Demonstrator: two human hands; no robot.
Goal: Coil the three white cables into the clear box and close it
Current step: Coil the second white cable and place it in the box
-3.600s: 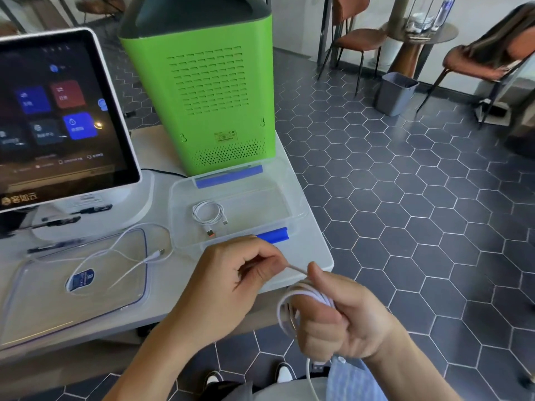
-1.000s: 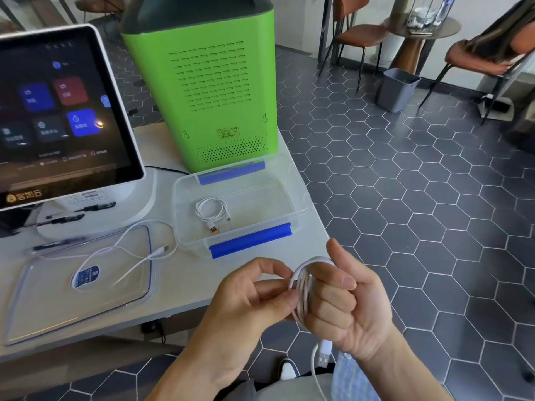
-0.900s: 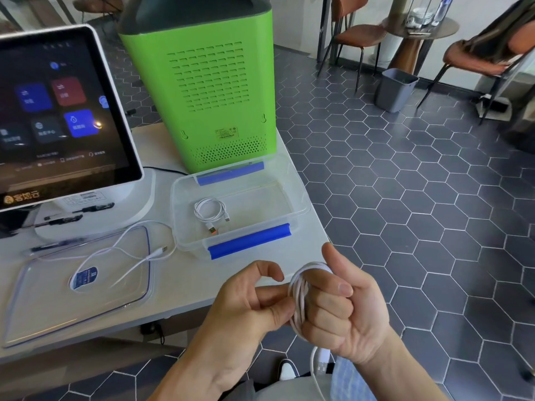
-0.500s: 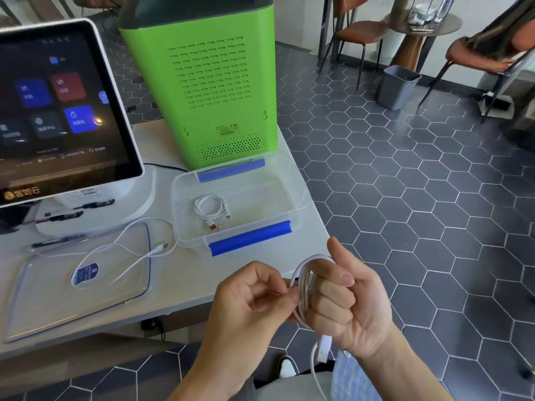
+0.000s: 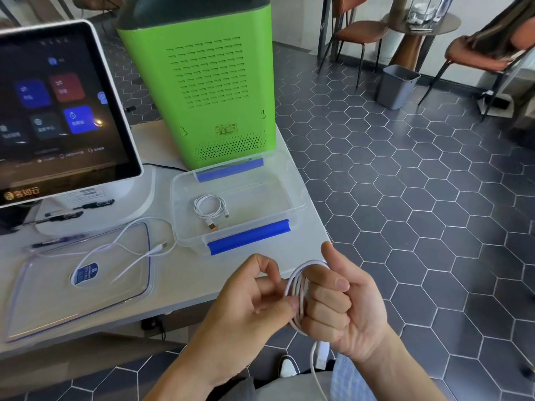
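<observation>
Right hand [image 5: 344, 308] closed around cable 2 [image 5: 299, 287], wound on its fingers; left hand [image 5: 254, 299] pinches the coil, now nearly complete, tail dangling. Cable 1 [image 5: 210, 206] lies coiled in the box [image 5: 295, 195] at the tabletop's right edge; cable 3 [image 5: 127, 250] awaits on the lid [image 5: 43, 302].

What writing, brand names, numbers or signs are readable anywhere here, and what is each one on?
"客如云": on the lower left bezel of the black touchscreen terminal.
Coloured tiles on the screen: captions too blurred to read.
Small label on the back of the green ventilated machine: too small to read.
Blue sticker on the clear plastic lid: blurred, unreadable.
Sticker on the white terminal base: unreadable.
</observation>
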